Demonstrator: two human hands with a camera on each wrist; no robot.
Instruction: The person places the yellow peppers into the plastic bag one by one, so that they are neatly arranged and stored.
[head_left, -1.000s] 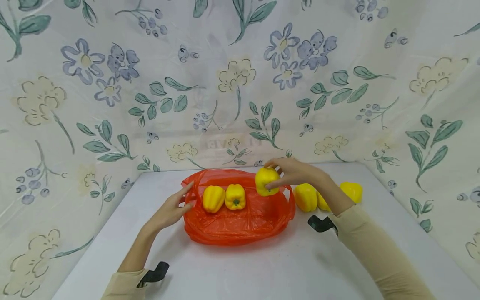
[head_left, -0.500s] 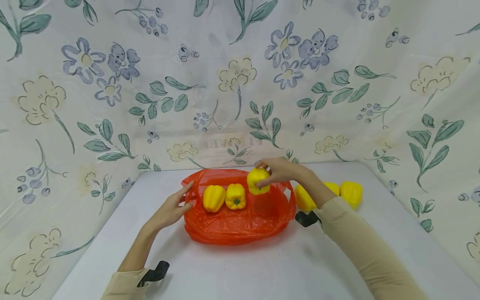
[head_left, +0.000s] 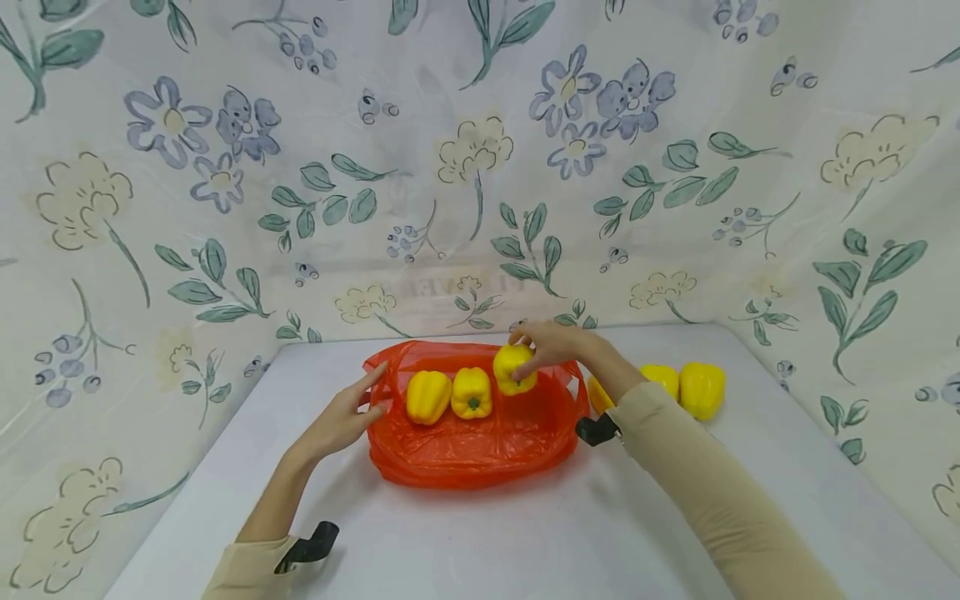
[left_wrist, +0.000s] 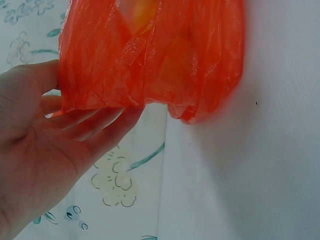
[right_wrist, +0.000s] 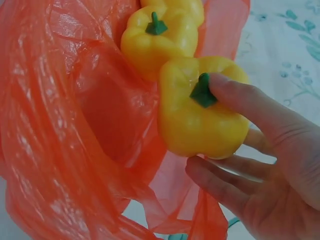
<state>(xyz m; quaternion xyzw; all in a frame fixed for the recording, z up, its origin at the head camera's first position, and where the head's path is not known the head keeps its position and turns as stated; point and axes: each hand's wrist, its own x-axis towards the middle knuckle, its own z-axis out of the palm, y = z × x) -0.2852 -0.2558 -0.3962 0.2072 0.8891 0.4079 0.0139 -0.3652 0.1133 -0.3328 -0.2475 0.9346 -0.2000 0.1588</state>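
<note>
Right hand [right_wrist: 282,172] partly hides the yellow pepper [right_wrist: 187,127] it grips.

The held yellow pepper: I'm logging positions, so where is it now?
In the head view, the held yellow pepper is just right of centre, in the right hand at the mouth of the red bag, with another pepper close on its left.

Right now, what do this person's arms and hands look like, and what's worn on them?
The left sleeve and right sleeve are plain beige, with bare forearm beyond. A black angular piece juts out near each cuff. The left hand and right hand are gloveless.
</note>
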